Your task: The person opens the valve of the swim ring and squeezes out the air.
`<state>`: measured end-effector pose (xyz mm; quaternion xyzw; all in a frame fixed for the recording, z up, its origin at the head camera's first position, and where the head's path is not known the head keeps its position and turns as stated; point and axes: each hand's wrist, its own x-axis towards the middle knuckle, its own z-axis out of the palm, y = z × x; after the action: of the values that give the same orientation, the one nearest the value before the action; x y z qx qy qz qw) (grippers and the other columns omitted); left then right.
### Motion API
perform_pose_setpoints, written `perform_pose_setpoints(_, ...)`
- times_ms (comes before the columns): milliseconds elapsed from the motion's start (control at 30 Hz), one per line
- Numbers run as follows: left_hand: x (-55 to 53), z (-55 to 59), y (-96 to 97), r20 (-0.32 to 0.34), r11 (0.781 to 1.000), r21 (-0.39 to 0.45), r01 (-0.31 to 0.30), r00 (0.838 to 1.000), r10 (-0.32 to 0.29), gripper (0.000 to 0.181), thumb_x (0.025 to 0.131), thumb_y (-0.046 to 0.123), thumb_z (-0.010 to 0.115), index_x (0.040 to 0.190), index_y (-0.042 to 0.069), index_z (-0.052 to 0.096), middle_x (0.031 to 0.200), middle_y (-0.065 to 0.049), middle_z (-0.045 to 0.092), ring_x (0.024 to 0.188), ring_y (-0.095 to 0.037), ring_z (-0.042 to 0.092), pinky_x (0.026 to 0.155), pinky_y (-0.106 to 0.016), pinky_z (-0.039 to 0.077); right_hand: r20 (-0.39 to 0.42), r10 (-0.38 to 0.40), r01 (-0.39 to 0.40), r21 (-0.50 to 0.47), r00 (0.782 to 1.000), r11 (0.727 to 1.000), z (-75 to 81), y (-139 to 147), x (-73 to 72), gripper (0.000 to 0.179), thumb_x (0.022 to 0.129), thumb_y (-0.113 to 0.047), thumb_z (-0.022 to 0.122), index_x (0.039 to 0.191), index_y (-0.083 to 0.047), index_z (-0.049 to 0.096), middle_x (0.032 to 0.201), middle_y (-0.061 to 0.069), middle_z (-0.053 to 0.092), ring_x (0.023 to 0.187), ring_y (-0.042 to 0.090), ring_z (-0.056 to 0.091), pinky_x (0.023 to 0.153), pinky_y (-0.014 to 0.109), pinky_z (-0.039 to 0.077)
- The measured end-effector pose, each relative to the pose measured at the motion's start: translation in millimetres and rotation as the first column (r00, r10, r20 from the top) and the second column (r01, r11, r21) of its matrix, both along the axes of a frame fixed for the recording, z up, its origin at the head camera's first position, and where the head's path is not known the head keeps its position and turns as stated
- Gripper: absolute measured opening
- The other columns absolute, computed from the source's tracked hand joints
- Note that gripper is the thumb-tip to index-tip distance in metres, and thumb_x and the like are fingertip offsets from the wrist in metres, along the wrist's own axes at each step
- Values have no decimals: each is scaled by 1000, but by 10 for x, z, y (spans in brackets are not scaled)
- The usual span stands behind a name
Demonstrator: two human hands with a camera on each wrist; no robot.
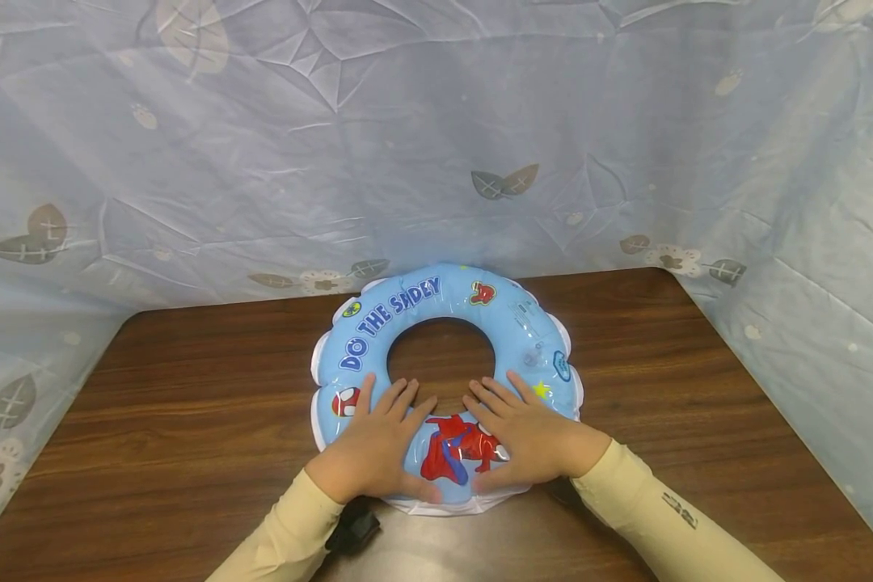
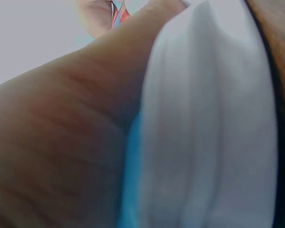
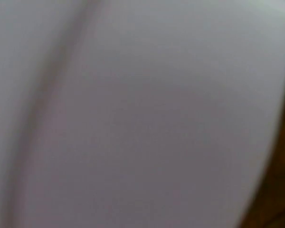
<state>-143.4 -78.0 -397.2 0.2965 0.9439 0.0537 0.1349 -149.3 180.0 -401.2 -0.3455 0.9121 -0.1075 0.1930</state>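
Note:
A light blue inflated swim ring (image 1: 447, 287) with a white scalloped edge lies flat on the wooden table in the head view. Blue lettering and red cartoon figures are printed on its top. My left hand (image 1: 378, 444) rests on its near left part, fingers spread and straight, tips toward the hole. On the near right part lies my right hand (image 1: 531, 440), also with fingers extended. Both thumbs point inward along the near edge, either side of a red figure. In the left wrist view the ring's white edge (image 2: 209, 118) stands beside the hand; white edge (image 3: 156, 118) fills the right wrist view.
The brown wood-grain table (image 1: 189, 420) reaches back to a grey-blue curtain (image 1: 422, 145) printed with leaves, which also hangs along both sides. A black wrist device (image 1: 355, 529) sits under the left wrist. Cream sleeves (image 1: 669, 509) cover both forearms.

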Motion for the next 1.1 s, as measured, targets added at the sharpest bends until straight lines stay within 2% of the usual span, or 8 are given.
perform_pose_setpoints(1100, 0, -46, 7, -8, 1000, 5, -11, 1000, 11, 113, 71, 80, 74, 158, 15, 43, 166, -17, 35, 154, -39, 25, 121, -69, 0, -13, -1, 1, 12, 1000, 1000, 15, -9, 18, 107, 86, -71, 63, 162, -4, 31, 171, 15, 20, 159, 37, 10, 126, 59, -2)
